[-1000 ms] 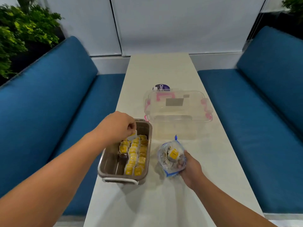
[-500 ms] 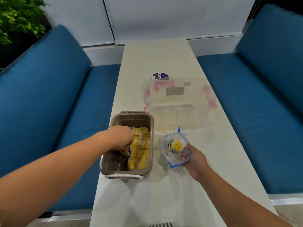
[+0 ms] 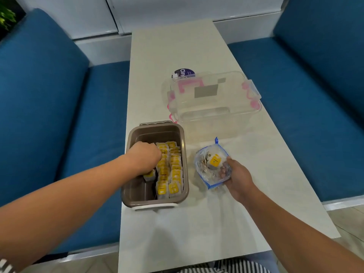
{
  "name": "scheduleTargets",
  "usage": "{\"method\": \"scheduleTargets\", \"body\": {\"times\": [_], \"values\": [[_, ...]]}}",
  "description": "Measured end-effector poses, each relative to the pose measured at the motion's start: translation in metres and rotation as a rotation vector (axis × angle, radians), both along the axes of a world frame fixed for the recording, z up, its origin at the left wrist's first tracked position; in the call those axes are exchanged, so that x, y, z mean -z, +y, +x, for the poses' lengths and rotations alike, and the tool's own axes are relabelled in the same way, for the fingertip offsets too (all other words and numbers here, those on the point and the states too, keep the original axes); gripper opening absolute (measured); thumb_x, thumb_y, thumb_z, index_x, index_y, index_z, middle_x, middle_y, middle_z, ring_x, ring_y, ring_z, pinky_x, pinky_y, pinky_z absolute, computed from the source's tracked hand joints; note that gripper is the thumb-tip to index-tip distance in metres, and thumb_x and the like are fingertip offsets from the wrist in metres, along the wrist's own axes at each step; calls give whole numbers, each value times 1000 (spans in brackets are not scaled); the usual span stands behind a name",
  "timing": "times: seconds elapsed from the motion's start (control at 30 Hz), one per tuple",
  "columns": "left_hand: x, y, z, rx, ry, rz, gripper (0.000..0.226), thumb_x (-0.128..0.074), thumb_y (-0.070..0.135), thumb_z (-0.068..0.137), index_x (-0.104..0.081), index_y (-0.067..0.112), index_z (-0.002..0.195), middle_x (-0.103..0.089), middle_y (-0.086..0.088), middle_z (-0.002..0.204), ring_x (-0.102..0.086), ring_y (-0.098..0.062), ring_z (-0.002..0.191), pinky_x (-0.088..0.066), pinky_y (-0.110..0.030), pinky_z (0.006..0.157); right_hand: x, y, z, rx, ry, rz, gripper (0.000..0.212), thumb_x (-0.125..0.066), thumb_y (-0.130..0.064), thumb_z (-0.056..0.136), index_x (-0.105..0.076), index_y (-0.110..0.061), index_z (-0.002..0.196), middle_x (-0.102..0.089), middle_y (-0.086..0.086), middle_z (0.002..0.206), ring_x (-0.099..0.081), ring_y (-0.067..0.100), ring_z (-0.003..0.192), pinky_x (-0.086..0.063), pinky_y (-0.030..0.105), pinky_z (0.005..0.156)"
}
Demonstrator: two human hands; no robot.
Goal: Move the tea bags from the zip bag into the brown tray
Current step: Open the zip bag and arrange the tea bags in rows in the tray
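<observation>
Curled downward, the fingers of the left hand [image 3: 144,158] close over the top of a single tea bag [image 3: 149,175] inside the brown tray [image 3: 184,168]. They seem to pinch it, though the knuckles hide the fingertips. That bag stands against the left side of 2 rows of tea bags [image 3: 171,174] packed upright along the tray's right wall. Each carries a yellow tag with dark print too small to read. Left of the rows the tray's brown floor shows through to the near wall (a white handle [image 3: 153,207] caps that near end).

The right hand [image 3: 235,177] grips the zip bag [image 3: 204,170] at its near right corner, thumb on top and fingers curled underneath, seen through the clear plastic. Inside lies 1 more yellow-tagged bag [image 3: 214,161] among loose strings, and a blue slider [image 3: 216,140] sticks up at the zip bag's far end. A strip of tabletop separates zip bag and tray.

The tray's left wall runs just inside the left edge of the table [image 3: 177,46]. Beyond both sits a clear lidded box [image 3: 212,107] with pink latches and a grey patch on its lid, close to the table's right edge. Behind it a round purple label [image 3: 184,72] reads "Clay", the rest hidden. Blue benches [image 3: 49,95] flank the table on both sides.
</observation>
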State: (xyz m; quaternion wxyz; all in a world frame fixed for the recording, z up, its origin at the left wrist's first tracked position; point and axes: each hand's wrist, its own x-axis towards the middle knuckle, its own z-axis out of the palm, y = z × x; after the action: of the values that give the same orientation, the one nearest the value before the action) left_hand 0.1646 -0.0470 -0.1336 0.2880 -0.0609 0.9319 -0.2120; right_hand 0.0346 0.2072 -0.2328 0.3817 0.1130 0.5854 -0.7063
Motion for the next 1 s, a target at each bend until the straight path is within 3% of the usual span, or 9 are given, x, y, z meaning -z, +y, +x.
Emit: {"method": "scheduleTargets", "body": {"times": [0.13, 0.3, 0.5, 0.57, 0.63, 0.73, 0.83, 0.9, 1.0], "values": [[1, 2, 0, -1, -2, 4, 15, -56, 6, 88, -67, 12, 97, -66, -7, 98, -67, -25, 82, -52, -36, 63, -3, -1, 2, -3, -6, -2, 33, -50, -28, 107, -63, 1, 118, -65, 14, 97, -68, 21, 81, -53, 39, 79], [-2, 2, 0, -2, 27, -35, 18, -54, 3, 89, -65, 11, 102, -65, -4, 91, -68, -24, 80, -47, -34, 60, -10, 1, 1, -20, -3, 39, 31, -54, -31, 106, -66, -3, 107, -62, 5, 72, -59, 13, 56, -49, 35, 69], [-6, 6, 0, -36, 49, -36, 19, -53, 4, 90, -65, 12, 103, -68, -3, 95, -68, -23, 83, -46, -35, 65, -14, 9, 0, -154, 268, 277, 35, -72, -43, 90, -69, -9, 96, -73, 11, 95, -69, 28, 89, -58, 50, 93], [-10, 5, 0, -85, 67, -7, 18, -53, 8, 91, -67, 14, 101, -67, -2, 90, -67, -22, 79, -47, -33, 62, -18, 12, 2, -209, 325, 327, 40, -76, -48, 79, -71, -15, 101, -76, 7, 100, -72, 25, 94, -60, 51, 91], [-19, 4, -2, -163, 86, 72, 14, -56, 12, 90, -69, 15, 93, -64, 0, 80, -64, -21, 73, -51, -33, 62, -20, 14, 2, -246, 350, 383, 44, -80, -46, 81, -67, -15, 109, -73, 7, 104, -69, 21, 89, -59, 42, 82], [-44, 8, -7, -314, 185, 299, 2, -67, 23, 85, -69, 22, 86, -67, 5, 82, -64, -16, 79, -54, -30, 69, -21, 19, 5, -300, 281, 444, 53, -83, -45, 81, -57, -11, 113, -66, 7, 100, -61, 21, 79, -52, 35, 67], [-73, 26, -10, -412, 460, 456, 6, -68, 36, 87, -69, 30, 85, -67, 13, 82, -62, -10, 82, -52, -29, 74, -23, 20, 5, -407, 204, 451, 39, -80, -33, 85, -60, -4, 102, -63, 11, 88, -59, 24, 68, -55, 35, 61], [-87, 50, -14, -480, 644, 586, 7, -68, 37, 88, -69, 30, 86, -65, 14, 81, -59, -5, 78, -47, -23, 68, -24, 20, 3, -415, 170, 403, 19, -70, -16, 90, -61, -2, 98, -63, 15, 86, -61, 25, 66, -57, 34, 62], [-86, 94, -29, -535, 743, 775, 6, -68, 29, 90, -72, 26, 93, -65, 14, 84, -58, -4, 78, -45, -21, 71, -28, 24, -2, -387, 137, 357, 6, -56, -1, 90, -58, -5, 95, -66, 22, 100, -68, 32, 81, -57, 31, 57]]}}
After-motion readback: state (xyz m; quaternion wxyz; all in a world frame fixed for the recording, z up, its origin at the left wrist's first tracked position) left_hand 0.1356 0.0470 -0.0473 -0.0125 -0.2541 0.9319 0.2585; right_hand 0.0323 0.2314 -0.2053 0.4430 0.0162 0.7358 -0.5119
